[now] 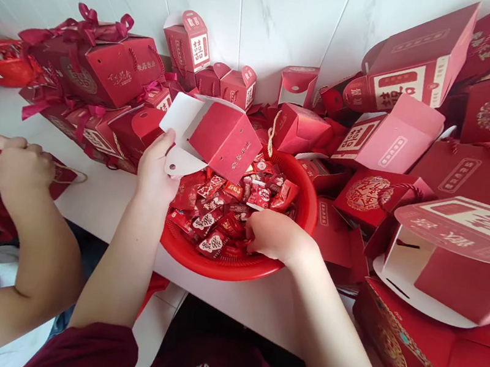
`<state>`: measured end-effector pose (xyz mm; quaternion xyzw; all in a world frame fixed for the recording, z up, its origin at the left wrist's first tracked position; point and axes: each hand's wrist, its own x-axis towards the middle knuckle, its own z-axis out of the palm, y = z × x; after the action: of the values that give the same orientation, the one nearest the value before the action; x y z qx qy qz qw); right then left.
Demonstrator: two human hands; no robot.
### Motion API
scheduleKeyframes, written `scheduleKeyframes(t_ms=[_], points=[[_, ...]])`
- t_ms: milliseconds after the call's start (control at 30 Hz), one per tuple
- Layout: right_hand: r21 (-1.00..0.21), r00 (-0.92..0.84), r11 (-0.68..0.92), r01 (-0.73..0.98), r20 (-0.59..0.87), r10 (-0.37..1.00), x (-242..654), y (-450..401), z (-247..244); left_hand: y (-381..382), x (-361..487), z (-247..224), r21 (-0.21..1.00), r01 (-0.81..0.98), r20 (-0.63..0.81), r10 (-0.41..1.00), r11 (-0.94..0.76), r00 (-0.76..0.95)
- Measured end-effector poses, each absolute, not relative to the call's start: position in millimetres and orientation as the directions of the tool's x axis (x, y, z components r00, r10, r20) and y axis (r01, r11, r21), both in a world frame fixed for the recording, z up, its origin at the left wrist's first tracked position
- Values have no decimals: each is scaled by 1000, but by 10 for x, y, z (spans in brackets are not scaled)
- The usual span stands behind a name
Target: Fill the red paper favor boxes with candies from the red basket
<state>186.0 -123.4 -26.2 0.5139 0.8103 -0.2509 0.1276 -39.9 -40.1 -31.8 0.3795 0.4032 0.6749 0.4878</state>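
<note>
My left hand (159, 167) grips a red gift box (226, 143) by its open white-lined flaps, tilted above the left rim of a basket. The round red plastic basket (222, 270) holds many wrapped candies (215, 222) in red and white wrappers. My right hand (276, 235) reaches down among the candies on the basket's right side. Its fingertips are curled and partly buried there, so what they pinch, if anything, is hidden.
Finished-looking red boxes with ribbons (104, 71) are stacked at the left. Many red and pink boxes (387, 138) crowd the right side. Beside me, a co-worker's hands (19, 166) handle a ribbon. A tiled wall (280, 21) stands behind the white table (97, 203).
</note>
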Motion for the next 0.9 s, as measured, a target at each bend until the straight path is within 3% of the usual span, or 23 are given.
scheduleKeyframes(t_ms=[100, 233, 367, 500, 600, 733, 833, 900], points=[[-297, -458, 355, 886, -451, 766, 1840, -1240, -253, -420, -320, -297, 881, -411, 138, 958, -234, -250], [-392, -532, 391, 833, -372, 760, 1919, -1269, -170, -497, -251, -258, 891, -164, 371, 886, -424, -278], [-696, -733, 490, 525, -76, 677, 2123, -1357, 13, -633, -211, -225, 761, 226, 649, 720, -608, -247], [-808, -756, 542, 230, 202, 622, 2288, -1480, 191, -750, -186, -218, 654, 440, 710, 700, -615, -78], [-873, -594, 478, 99, 333, 732, 2305, -1537, 221, -775, -181, -236, 647, 464, 673, 739, -605, 25], [-899, -261, 426, -98, 436, 861, 2218, -1546, 169, -761, -171, -239, 857, 269, 402, 897, -439, 182], [-836, -95, 545, -70, 549, 830, 2151, -1541, 159, -766, -159, -196, 967, 177, 113, 932, -183, 345], [-782, -20, 624, 3, 624, 781, 2127, -1540, 169, -781, -152, -162, 968, 209, 45, 917, -137, 396]])
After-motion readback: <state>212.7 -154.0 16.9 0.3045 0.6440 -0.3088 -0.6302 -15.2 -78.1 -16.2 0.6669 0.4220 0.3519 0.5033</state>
